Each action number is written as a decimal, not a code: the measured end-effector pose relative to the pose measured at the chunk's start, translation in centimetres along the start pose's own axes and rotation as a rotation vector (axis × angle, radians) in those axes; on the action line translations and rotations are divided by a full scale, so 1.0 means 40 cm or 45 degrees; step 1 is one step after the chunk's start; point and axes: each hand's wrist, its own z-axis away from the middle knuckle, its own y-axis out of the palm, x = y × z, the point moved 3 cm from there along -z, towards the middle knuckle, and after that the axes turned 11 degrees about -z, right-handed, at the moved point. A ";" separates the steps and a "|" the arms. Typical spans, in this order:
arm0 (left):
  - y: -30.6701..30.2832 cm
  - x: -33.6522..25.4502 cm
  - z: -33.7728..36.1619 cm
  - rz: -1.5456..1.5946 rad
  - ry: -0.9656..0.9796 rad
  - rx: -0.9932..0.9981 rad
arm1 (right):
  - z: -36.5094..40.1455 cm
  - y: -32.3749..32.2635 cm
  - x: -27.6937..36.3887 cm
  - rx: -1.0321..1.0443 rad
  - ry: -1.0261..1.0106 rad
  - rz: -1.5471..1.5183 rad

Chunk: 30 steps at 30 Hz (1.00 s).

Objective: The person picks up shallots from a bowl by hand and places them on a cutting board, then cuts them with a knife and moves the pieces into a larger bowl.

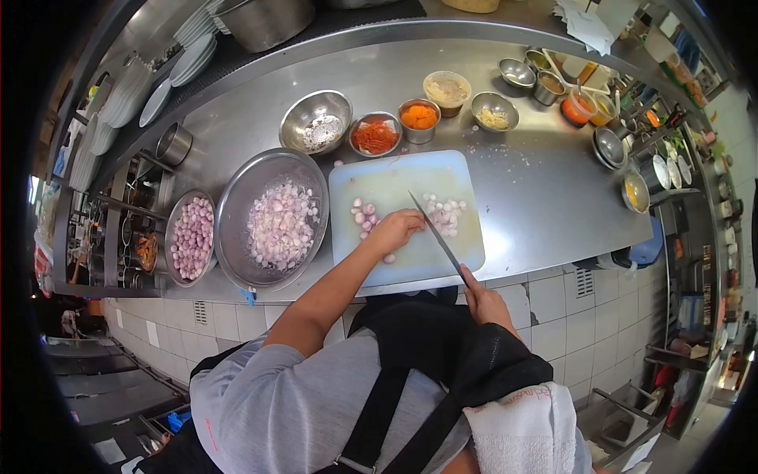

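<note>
Right grip (483, 300) wrapped round knife (432, 227) handle; left grip (395, 230) curled, pinning shallots (365, 215) on cutting board (395, 180). Steel counter (537, 182), bowl (235, 197) alongside; white tiles (553, 300) below, plates (126, 91) stacked left.

The right hand (485, 301) hides the handle (not blade) of the knife (435, 234).

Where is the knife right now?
In the head view, the knife is in the right hand, its blade over the cutting board beside the chopped shallots.
</note>
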 end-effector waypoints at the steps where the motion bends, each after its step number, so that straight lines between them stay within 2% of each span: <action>1: -0.005 0.003 -0.003 -0.005 0.001 -0.001 | 0.002 0.009 -0.011 -0.020 -0.019 -0.059; 10: -0.020 -0.039 -0.017 0.040 -0.057 -0.036 | -0.058 0.030 -0.064 -0.083 -0.052 -0.352; 12: -0.002 -0.022 -0.017 0.126 -0.349 0.081 | -0.048 0.034 -0.059 -0.070 -0.032 -0.345; 16: 0.017 -0.014 -0.014 0.025 -0.378 0.132 | -0.042 0.039 -0.051 -0.082 -0.014 -0.223; 18: 0.008 -0.024 -0.015 -0.026 -0.307 -0.015 | -0.041 0.041 -0.052 -0.085 -0.008 -0.168; 19: 0.004 -0.029 -0.015 -0.023 -0.305 -0.012 | -0.042 0.039 -0.054 -0.070 -0.007 -0.124; 21: -0.009 -0.045 -0.013 -0.016 -0.093 -0.116 | -0.046 0.028 -0.048 -0.057 -0.002 -0.079; 26: 0.018 -0.018 -0.013 -0.038 -0.035 -0.021 | -0.011 -0.019 0.019 -0.036 0.020 0.097; 30: 0.022 -0.010 -0.009 -0.018 -0.013 -0.027 | -0.016 0.020 -0.008 -0.041 0.037 0.121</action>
